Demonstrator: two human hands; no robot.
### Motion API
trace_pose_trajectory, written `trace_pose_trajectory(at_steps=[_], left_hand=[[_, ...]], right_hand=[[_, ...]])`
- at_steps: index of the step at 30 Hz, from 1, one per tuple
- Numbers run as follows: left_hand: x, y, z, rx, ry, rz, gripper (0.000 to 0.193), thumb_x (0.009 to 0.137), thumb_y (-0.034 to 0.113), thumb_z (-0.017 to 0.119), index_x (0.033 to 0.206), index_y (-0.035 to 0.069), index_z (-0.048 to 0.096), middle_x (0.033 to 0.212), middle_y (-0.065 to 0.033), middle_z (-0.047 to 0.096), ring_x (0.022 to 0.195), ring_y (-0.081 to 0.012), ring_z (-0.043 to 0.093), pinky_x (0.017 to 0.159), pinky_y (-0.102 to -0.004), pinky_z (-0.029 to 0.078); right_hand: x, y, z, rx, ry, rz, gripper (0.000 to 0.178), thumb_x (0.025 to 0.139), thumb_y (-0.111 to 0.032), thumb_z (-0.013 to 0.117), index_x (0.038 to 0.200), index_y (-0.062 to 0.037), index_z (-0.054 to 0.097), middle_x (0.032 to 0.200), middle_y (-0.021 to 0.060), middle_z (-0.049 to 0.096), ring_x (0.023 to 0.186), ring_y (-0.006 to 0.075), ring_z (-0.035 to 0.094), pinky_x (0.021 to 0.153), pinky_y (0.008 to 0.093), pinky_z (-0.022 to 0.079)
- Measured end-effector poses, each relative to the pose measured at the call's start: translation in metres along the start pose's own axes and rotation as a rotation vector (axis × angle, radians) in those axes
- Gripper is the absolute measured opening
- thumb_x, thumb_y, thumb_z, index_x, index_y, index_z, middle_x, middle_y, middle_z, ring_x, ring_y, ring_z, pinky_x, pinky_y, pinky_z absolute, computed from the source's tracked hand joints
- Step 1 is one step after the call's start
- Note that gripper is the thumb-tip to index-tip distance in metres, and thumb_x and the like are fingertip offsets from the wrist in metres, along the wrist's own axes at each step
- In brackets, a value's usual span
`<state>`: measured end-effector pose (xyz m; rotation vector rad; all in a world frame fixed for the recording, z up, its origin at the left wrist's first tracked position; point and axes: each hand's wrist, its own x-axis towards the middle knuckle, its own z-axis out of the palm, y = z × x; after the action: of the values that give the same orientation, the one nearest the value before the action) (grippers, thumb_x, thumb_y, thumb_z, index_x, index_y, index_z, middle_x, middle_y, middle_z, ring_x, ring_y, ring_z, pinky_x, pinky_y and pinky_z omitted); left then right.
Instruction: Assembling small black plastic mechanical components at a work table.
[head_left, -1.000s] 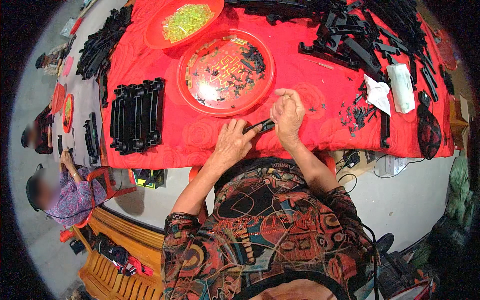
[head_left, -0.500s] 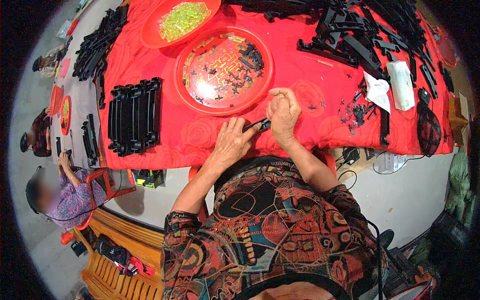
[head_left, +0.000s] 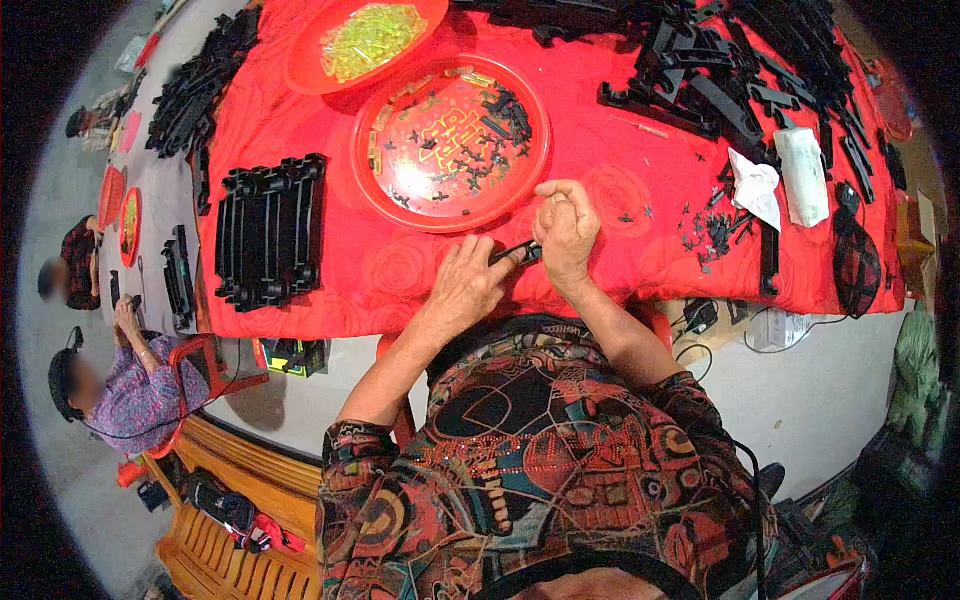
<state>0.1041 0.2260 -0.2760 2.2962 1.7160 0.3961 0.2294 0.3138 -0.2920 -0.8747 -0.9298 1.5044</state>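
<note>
Near the front edge of the red-covered table, my left hand (head_left: 468,278) is closed on a black plastic bar (head_left: 518,254), its fingers pressed along the bar's left part. Right beside the bar's other end is my right hand (head_left: 568,230), curled into a fist with the thumb side up. Whatever that fist may grip is hidden by its fingers. Just beyond both hands sits a round red tray (head_left: 548,150) holding small black cross-shaped pieces (head_left: 480,150) and some yellowish clear pieces along its rim.
Stacked black bars (head_left: 268,232) lie to the left. A red bowl (head_left: 300,70) with yellow-green pieces (head_left: 368,42) stands behind the tray. Black bars (head_left: 715,85) heap up at far right, near a white roll (head_left: 803,178) and tissue (head_left: 754,186). A co-worker (head_left: 150,375) sits at left.
The bar and both my hands stay almost in place, with only a slight shift of the whole view. The co-worker's hands at the left have moved a little.
</note>
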Motion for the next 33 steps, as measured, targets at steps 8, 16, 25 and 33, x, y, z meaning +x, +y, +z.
trace_pose_trajectory(at_steps=[8,16,25,33], left_hand=[[-0.005,0.007,0.01,0.014,0.074,-0.022,0.04,0.073,0.006,0.056,0.111,0.016,0.062,0.084,-0.0105,0.044,0.085,-0.0274,0.047,0.066,-0.0393,0.041],[-0.044,0.029,-0.011,0.039,0.304,-0.033,0.034,0.069,0.007,0.064,0.104,0.01,0.063,0.083,-0.0107,0.049,0.075,-0.0256,0.05,0.061,-0.036,0.043],[-0.113,-0.071,-0.127,0.525,0.814,-0.387,0.035,0.072,0.006,0.066,0.106,0.01,0.062,0.086,-0.013,0.056,0.079,-0.0294,0.053,0.066,-0.0381,0.045],[-0.175,-0.229,-0.186,0.388,0.731,-0.789,0.028,0.077,0.017,0.062,0.105,0.01,0.063,0.091,-0.0155,0.06,0.088,-0.0334,0.057,0.075,-0.0428,0.044]], right_hand=[[0.002,0.0,-0.002,0.063,0.016,0.079,0.017,0.089,-0.007,0.037,0.092,-0.0006,0.052,0.054,-0.0046,0.033,0.04,0.0039,0.028,0.035,0.0209,0.026],[-0.016,-0.079,-0.02,0.33,0.008,-0.122,0.015,0.091,-0.01,0.04,0.095,-0.0002,0.051,0.051,-0.0057,0.025,0.039,0.003,0.023,0.035,0.0209,0.021],[-0.014,-0.062,-0.028,0.314,0.036,0.099,0.018,0.093,-0.014,0.038,0.092,-0.0014,0.052,0.05,-0.0043,0.028,0.037,0.0046,0.022,0.033,0.0209,0.021],[-0.023,-0.043,-0.029,0.271,-0.003,0.206,0.011,0.092,-0.011,0.043,0.093,-0.0033,0.052,0.051,-0.0047,0.03,0.038,0.0035,0.025,0.033,0.02,0.022]])
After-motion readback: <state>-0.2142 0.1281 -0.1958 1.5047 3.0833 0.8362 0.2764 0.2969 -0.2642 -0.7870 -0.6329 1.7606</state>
